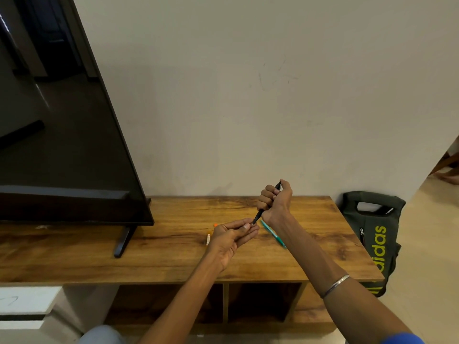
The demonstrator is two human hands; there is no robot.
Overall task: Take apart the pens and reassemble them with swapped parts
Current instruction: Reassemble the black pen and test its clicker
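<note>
1. Nearest the camera, two bare forearms reach over a wooden TV stand; a thin bangle sits on the right wrist

2. Right hand is a closed fist round a black pen, held above the stand and tilted, tip down-left, top end poking out by the thumb

3. Left hand pinches the pen's tip between thumb and fingertips; whether it holds the tip cone or a refill is too small to tell

4. To do this step well, I judge: keep the fist steady as the anchor, turn or pull only with the left fingers, and work straight along the pen's axis so the thin part does not bend. Staying low over the stand should keep a dropped spring or tip from rolling away

5. A teal pen lies on the stand just right of the left hand, partly under the right forearm; small orange-and-white bits lie just left of it, mostly hidden

6. Readable writing: "adidas" in yellow-green on a dark bag on the floor beside the stand. A TV stands at left; no writing shows on it
</note>
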